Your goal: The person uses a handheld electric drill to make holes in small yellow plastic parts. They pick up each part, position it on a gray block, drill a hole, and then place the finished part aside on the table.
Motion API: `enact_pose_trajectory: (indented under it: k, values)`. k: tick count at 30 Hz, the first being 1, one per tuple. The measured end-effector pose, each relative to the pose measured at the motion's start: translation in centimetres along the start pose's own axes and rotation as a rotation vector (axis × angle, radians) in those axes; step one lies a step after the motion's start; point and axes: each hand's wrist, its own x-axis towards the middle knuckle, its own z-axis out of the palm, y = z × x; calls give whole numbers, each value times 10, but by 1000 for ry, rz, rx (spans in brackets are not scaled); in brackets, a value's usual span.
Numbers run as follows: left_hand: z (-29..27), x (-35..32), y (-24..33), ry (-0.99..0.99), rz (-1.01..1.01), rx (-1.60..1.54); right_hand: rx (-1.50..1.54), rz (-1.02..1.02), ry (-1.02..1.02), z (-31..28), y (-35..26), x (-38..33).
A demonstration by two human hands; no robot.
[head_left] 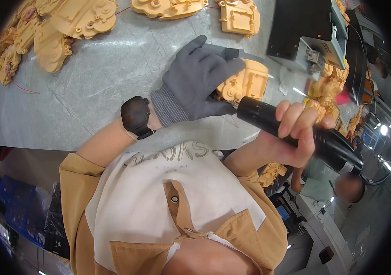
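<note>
My left hand (195,75), in a grey knit glove, reaches over a yellow plastic housing (250,80) and steadies its left side. One finger lies on the housing's upper left, and the thumb is beside the screwdriver tip. Under the far edge of the housing shows a dark grey block (239,54). My bare right hand (298,133) is wrapped round a black electric screwdriver (262,112), held at a slant. Its tip meets the near left corner of the housing; the screw there is too small to make out.
More yellow housings (83,20) lie along the far left and far edge of the grey table (108,68). A black-topped machine (303,27) stands at the far right, with yellow parts (326,91) beside it. A cord (381,181) trails from the screwdriver. Another person (319,183) sits at the right.
</note>
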Motion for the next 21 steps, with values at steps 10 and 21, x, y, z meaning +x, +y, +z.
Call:
enact_pose_trajectory:
  k: [10, 21]
  values:
    - [0, -1, -2, -57, -16, 0, 79, -35, -83, -3, -19, 3]
    - [-36, -10, 39, 47, 58, -659, 553, 88, 66, 15, -19, 11]
